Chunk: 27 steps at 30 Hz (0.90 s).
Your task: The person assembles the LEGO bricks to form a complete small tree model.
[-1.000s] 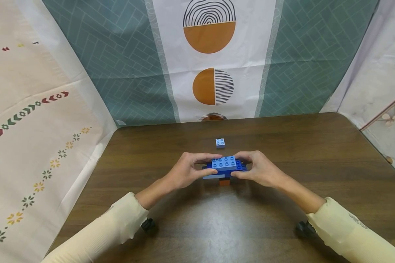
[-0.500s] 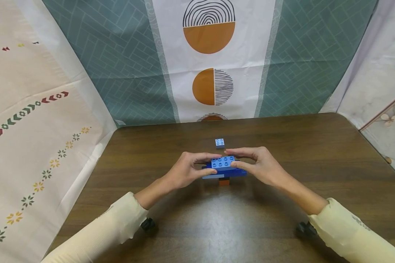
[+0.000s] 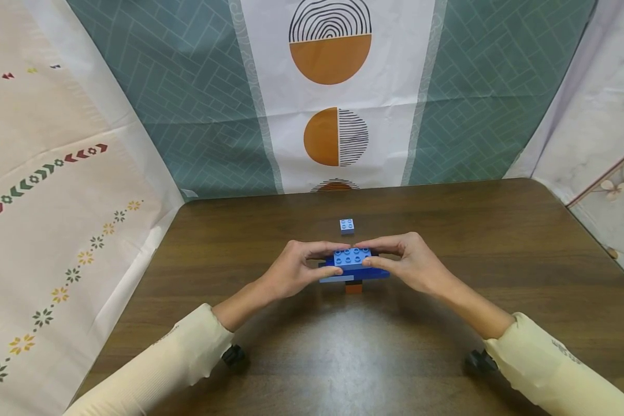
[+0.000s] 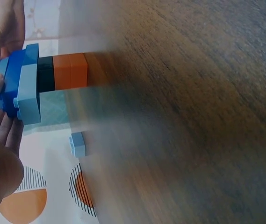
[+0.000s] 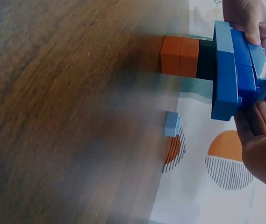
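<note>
A stack of toy building bricks stands on the table, with two orange bricks (image 5: 179,56) at its base and a dark brick (image 4: 46,74) above them. Wider layers of light and dark blue bricks overhang that column. On top lies a studded light blue brick (image 3: 352,257). My left hand (image 3: 293,271) pinches the left part of this top brick, thumb at the front and fingers behind. From the right, my right hand (image 3: 415,263) pinches the same brick near its right end. The fingertips behind the stack are partly hidden in the head view.
A small loose light blue brick (image 3: 346,226) sits on the brown wooden table (image 3: 239,231) behind the stack. Patterned cloths hang beyond the far and side edges, including a teal and white curtain (image 3: 426,115).
My right hand has shifted up and inward from the dark blue layer at the right to the light blue top brick, its grip loosening, then closing. The left hand stays put.
</note>
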Available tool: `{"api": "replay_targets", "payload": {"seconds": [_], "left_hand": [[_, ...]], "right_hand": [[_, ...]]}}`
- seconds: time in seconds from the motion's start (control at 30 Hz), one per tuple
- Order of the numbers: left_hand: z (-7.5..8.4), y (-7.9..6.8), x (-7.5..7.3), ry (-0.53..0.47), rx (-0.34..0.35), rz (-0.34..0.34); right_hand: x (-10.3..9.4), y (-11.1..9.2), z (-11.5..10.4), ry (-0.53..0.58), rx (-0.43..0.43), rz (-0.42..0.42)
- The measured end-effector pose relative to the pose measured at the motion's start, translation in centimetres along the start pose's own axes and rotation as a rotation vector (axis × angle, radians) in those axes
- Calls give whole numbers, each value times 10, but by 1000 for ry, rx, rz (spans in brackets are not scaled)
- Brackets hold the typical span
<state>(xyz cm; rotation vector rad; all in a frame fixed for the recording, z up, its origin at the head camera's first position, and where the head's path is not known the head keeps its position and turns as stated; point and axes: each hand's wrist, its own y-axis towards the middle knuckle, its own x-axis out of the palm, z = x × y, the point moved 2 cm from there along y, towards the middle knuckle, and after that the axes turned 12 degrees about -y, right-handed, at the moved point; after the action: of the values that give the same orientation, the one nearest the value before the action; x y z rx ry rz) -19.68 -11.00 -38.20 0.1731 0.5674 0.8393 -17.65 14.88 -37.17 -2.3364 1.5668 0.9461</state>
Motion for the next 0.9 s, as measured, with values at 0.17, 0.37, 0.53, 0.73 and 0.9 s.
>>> {"api": "replay_targets", "payload": {"seconds": [0.17, 0.37, 0.53, 0.73, 0.9], "left_hand": [[-1, 0, 0, -6, 10, 2], [0, 0, 1, -9, 9, 1], [0, 0, 1, -11, 2, 2], [-2, -1, 2, -25, -13, 5], [-4, -2, 3, -45, -20, 12]], "right_hand": [[-1, 0, 1, -14, -6, 0], [-1, 0, 2, -30, -28, 6], [0, 0, 2, -31, -18, 1], [0, 1, 2, -28, -13, -6], [-1, 1, 1, -30, 1, -14]]}}
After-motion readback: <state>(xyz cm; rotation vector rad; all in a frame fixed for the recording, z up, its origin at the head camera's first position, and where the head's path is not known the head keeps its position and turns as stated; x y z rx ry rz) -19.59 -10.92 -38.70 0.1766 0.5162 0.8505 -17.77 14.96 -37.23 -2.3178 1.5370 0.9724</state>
